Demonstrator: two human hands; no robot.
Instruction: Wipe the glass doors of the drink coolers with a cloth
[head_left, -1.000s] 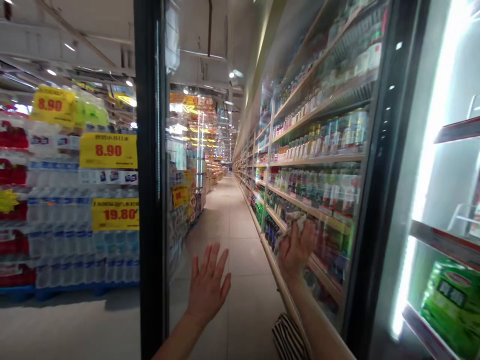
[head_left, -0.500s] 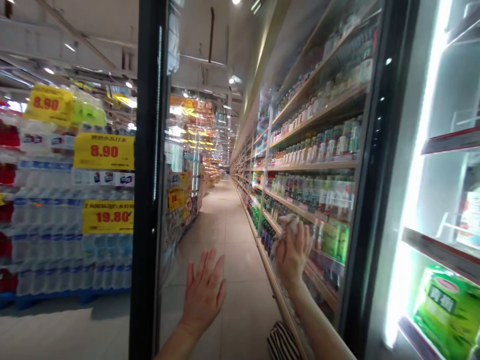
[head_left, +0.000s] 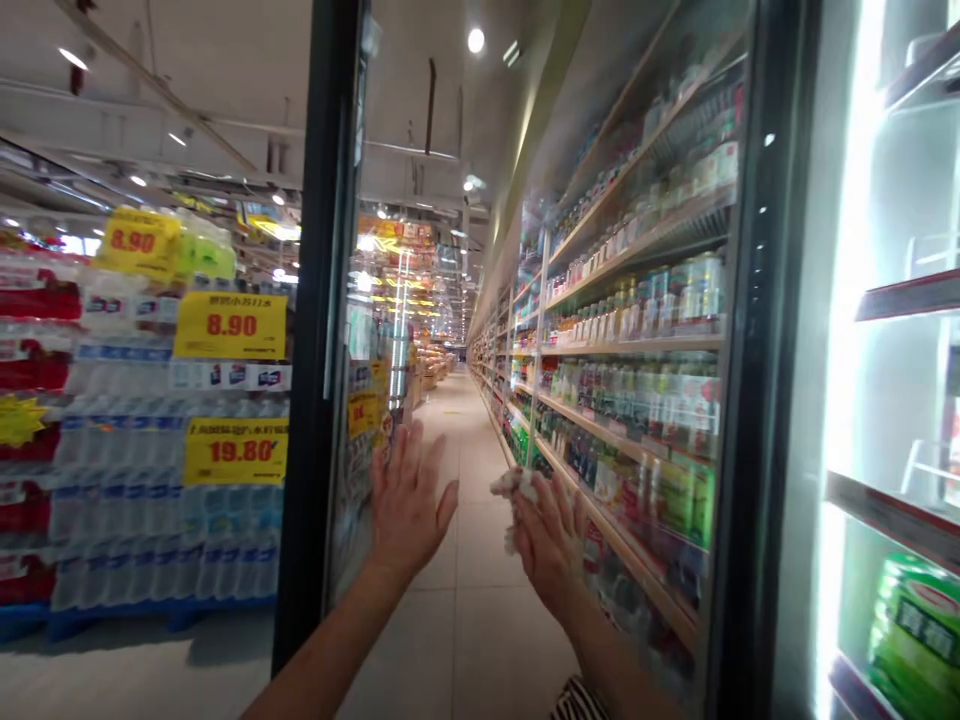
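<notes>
A glass door [head_left: 465,560] with a dark frame [head_left: 319,330] stands in front of me, and shelves and an aisle show in its glass. My left hand [head_left: 409,500] is open, palm toward the glass and fingers stretched upward, with nothing in it. To its right, my right hand [head_left: 551,540] presses a crumpled whitish cloth [head_left: 517,490] against the glass. The cloth bunches out past the fingertips and is partly hidden under the hand. Whether the left palm touches the glass I cannot tell.
At the right, lit cooler shelves [head_left: 907,300] hold a green pack [head_left: 915,630]. Stacked bottled water [head_left: 150,480] with yellow price signs [head_left: 231,325] stands on a blue pallet [head_left: 180,610] at the left. A bit of striped fabric [head_left: 581,700] shows at the bottom.
My right hand has moved left and a little down with the cloth across the glass. The left hand has risen. The view has shifted slightly.
</notes>
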